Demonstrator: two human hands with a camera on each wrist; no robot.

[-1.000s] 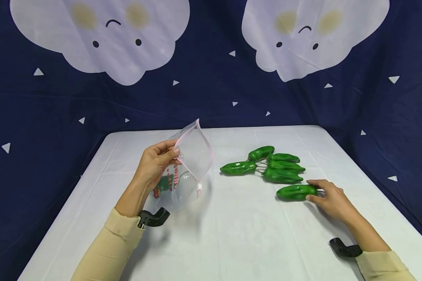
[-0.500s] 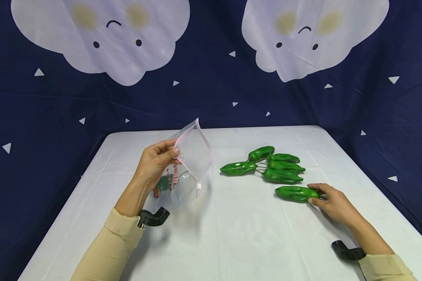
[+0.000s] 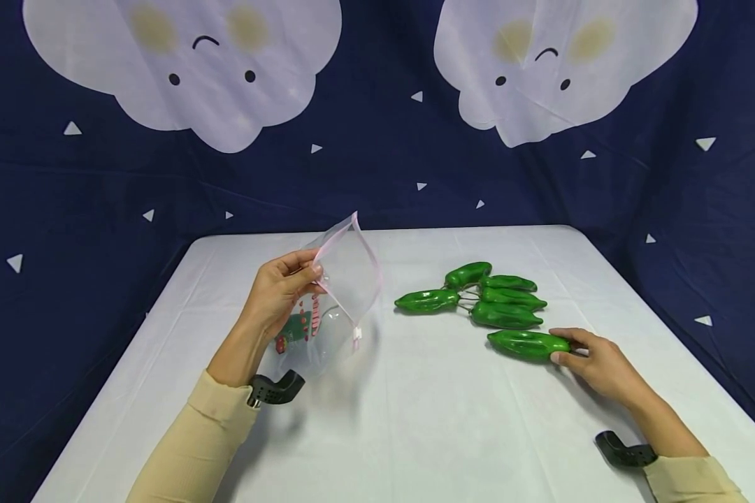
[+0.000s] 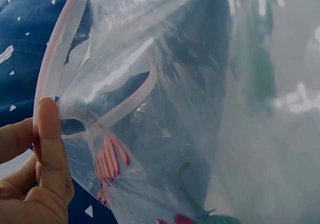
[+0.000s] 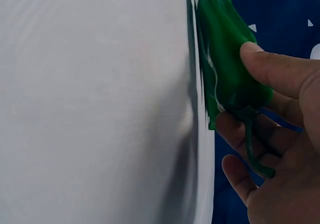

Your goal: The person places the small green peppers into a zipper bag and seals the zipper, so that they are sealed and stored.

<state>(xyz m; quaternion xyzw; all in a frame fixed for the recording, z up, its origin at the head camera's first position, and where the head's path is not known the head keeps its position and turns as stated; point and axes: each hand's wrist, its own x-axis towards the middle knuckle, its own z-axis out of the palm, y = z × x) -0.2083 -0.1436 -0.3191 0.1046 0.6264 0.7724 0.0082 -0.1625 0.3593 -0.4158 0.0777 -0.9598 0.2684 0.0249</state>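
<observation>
My left hand [image 3: 275,297] pinches the pink-edged rim of a clear zip bag [image 3: 351,269] above the table's left half. The bag's mouth gapes toward the right, with a slider at its lower corner. Red and green patches show on its lower part. The left wrist view has thumb and fingers on the rim of the bag [image 4: 192,99]. At the right, my right hand [image 3: 598,362] grips the stem end of a green pepper [image 3: 519,344]. In the right wrist view the thumb lies along that pepper [image 5: 227,59], its curved stem near the palm.
Several more green peppers [image 3: 505,315] lie in a cluster just beyond the right hand, stems pointing inward. A white cloth covers the table [image 3: 440,419]. Behind it hangs a dark blue curtain [image 3: 377,181] with clouds and small triangles.
My right hand has closed on the pepper's stem end and shifted slightly; the pepper's tip has moved a little left and up. The left hand and bag stay in place.
</observation>
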